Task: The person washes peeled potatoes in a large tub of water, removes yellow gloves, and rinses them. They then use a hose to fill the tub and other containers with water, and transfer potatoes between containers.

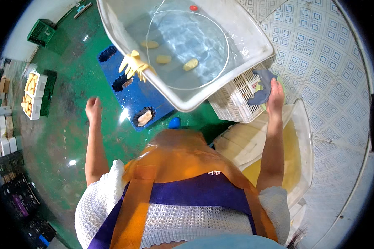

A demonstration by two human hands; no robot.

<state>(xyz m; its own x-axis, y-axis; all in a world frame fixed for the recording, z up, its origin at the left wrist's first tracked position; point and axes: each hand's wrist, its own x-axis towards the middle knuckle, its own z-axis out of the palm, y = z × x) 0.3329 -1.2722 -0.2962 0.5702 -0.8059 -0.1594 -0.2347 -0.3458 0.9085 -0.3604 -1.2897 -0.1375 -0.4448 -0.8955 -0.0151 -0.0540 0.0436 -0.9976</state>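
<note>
My right hand (275, 96) grips a grey cloth or glove (263, 85) over the corner of a white slatted plastic crate (237, 109), right of a large white tub (182, 105). My left hand (94, 109) hangs over the green floor with fingers curled; whether it holds anything cannot be seen. Yellow rubber gloves (134, 65) drape over the tub's left rim. In the tub's water lie a pale yellow oblong piece (190, 64), others like it, a thin white hoop (226, 56) and a small red object (193, 8).
A blue plastic pallet (124, 96) lies beneath the tub's left side. A second white tub (307, 155) of yellowish liquid stands at my right, partly covered by a pale sheet. White boxes (35, 107) of yellow pieces and a green crate (42, 32) stand at left. A tiled wall (324, 77) bounds the right.
</note>
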